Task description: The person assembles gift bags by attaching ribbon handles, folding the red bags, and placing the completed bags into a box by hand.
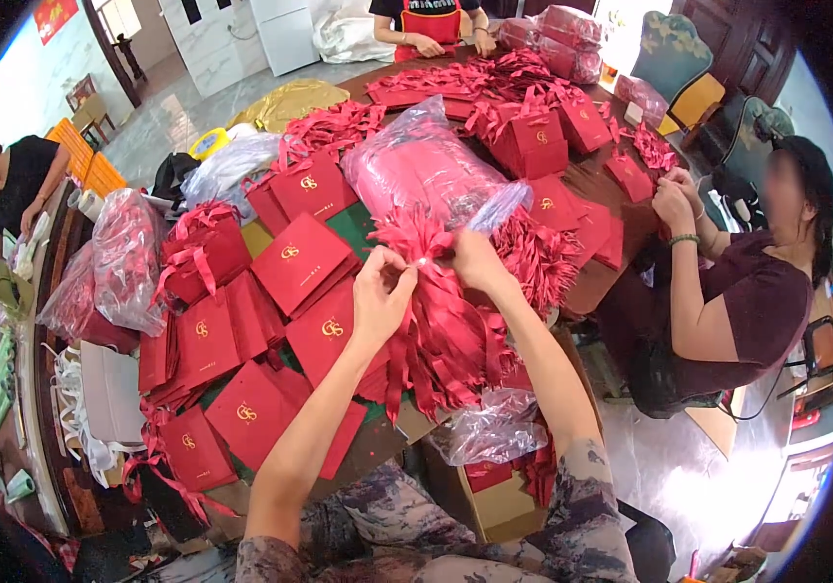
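With left hand (383, 290) pinched on red ribbons (444, 340), right hand (481, 262) just apart at 3 o'clock, grip hidden, cannot tell on what. Apparently separating ribbons, at 6 o'clock from wrapped pack (421, 160), 3 o'clock from bags (205, 350). Likely calls for gentle, untangling pull next.

Left of the red ribbon bundle (448, 335), the bare left forearm (328, 399) slants upward, and the left hand (383, 288) pinches at the bundle's upper left part, thumb against forefinger. The right hand (484, 264) curls into a loose fist at the bundle's upper right, fingertips hidden, the bare right forearm (546, 364) slanting in from the bundle's lower right
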### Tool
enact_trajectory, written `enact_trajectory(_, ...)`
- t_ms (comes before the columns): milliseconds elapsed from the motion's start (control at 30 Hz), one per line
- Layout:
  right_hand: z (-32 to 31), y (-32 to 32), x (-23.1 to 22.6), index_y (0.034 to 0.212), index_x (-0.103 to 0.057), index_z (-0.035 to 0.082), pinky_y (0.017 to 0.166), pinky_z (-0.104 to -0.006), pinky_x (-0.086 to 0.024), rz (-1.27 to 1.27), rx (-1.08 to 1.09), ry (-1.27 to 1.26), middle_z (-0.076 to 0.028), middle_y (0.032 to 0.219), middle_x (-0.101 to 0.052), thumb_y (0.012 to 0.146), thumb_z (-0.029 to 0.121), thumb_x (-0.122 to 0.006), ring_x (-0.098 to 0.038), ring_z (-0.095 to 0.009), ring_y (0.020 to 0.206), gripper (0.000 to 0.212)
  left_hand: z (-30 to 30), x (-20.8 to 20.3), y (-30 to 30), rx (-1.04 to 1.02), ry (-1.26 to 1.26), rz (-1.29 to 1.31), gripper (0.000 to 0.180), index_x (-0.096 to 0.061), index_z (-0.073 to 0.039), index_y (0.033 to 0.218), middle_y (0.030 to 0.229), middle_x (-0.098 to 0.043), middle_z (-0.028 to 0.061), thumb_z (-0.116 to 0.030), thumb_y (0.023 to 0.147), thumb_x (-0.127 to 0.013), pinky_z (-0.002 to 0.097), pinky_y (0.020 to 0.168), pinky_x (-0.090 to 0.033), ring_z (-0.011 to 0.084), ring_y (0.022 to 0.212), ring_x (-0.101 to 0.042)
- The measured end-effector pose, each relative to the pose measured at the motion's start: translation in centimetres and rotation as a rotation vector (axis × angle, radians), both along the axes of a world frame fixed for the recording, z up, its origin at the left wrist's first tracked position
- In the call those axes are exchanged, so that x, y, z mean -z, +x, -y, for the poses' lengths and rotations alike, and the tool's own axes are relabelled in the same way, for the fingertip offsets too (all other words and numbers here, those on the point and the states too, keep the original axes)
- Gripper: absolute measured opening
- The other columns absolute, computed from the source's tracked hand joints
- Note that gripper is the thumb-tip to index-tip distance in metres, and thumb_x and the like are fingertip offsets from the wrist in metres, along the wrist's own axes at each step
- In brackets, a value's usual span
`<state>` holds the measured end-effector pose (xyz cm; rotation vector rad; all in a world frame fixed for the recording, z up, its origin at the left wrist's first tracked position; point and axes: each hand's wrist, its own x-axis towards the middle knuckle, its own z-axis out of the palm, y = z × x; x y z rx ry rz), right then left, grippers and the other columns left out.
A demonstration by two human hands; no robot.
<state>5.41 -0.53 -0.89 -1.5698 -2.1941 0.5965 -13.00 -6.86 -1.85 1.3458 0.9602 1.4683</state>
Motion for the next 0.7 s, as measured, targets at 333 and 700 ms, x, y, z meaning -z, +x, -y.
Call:
enact_trajectory(333, -1.7, 0.7, 3.1, 0.085, -0.068, -0.005, 0.067, -0.0459, -0.051, 0.037, 0.165, 0.031, -0.028, 0.086, -0.067, 0.08, 0.004, -0.062, -0.067, -0.042, 0.082, 0.012, -0.9, 1.4, 1.2, 0.059, 0.009, 0.025, 0.014, -0.055, -0.009, 0.091, 0.082, -0.051, -0.0065, -0.001, 0.091, -0.066, 0.021, 0.07, -0.04, 0.0039, 0.074, -0.047)
enact_trajectory(700, 6.4, -0.8, -5.3, 0.106, -0.063, 0.004, 0.075, -0.0415, -0.053, -0.129, -0.14, 0.539, -0.016, 0.096, -0.062, 0.085, 0.004, -0.063, -0.064, -0.037, 0.088, 0.021, -1.6, -0.6, 1.1, -0.161, 0.12, -0.406, 0.01, -0.062, 0.001, 0.089, 0.075, -0.063, 0.0076, -0.004, 0.086, -0.07, 0.0271, 0.059, -0.05, 0.0114, 0.064, -0.058)
